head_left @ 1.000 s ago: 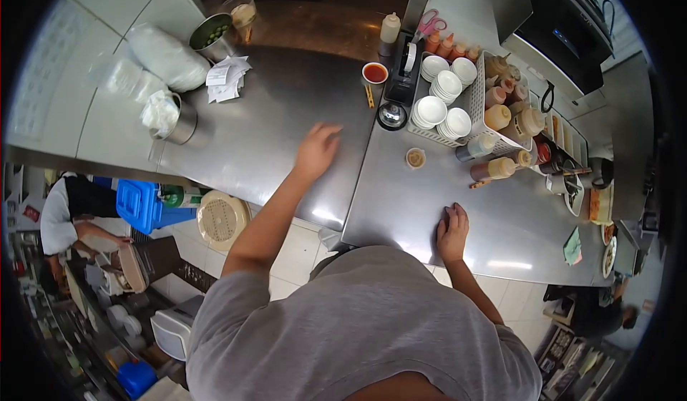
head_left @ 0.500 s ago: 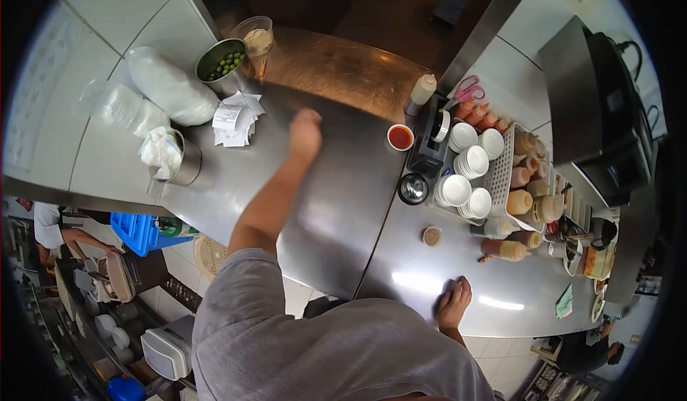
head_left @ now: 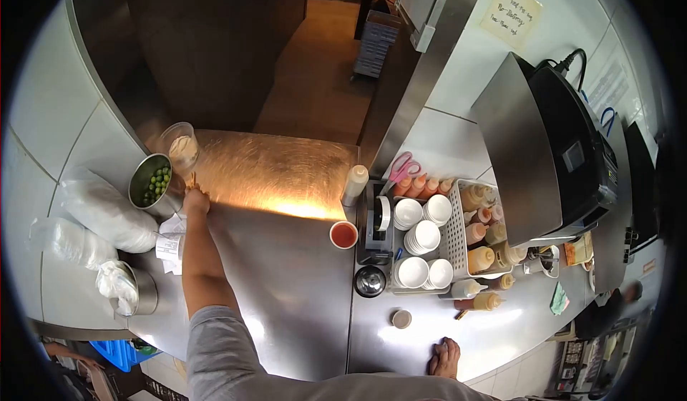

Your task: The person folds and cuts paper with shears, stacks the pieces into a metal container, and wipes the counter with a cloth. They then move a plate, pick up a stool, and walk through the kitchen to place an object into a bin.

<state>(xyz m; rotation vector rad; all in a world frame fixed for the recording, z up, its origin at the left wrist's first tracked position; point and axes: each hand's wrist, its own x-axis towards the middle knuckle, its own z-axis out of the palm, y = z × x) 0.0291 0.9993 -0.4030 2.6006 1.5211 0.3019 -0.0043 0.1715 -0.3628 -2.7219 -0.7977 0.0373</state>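
Observation:
My left hand (head_left: 196, 202) is stretched to the far left of the steel counter (head_left: 286, 258), at a small tan clip-like item (head_left: 192, 181) just beyond its fingertips. Its fingers look closed, but what they hold is too small to make out. Left of it stands a metal pot of green fruit (head_left: 156, 184), with a clear tub (head_left: 183, 148) behind. White paper slips (head_left: 170, 246) lie beside my wrist. My right hand (head_left: 445, 359) rests on the counter's near edge with fingers curled, near a small round cup (head_left: 401, 319).
A cup of red sauce (head_left: 343, 235) sits mid-counter beside a tape dispenser (head_left: 375, 222). Stacked white bowls (head_left: 422, 237) and sauce bottles (head_left: 481, 258) fill the right. Plastic bags (head_left: 107, 211) lie left. A person (head_left: 605, 314) is at lower right, another person's arm (head_left: 70, 354) at lower left.
My left hand has reached forward to the tan item by the pot. The view has tilted upward, showing more of the opening beyond the counter. My right hand stays on the counter's edge.

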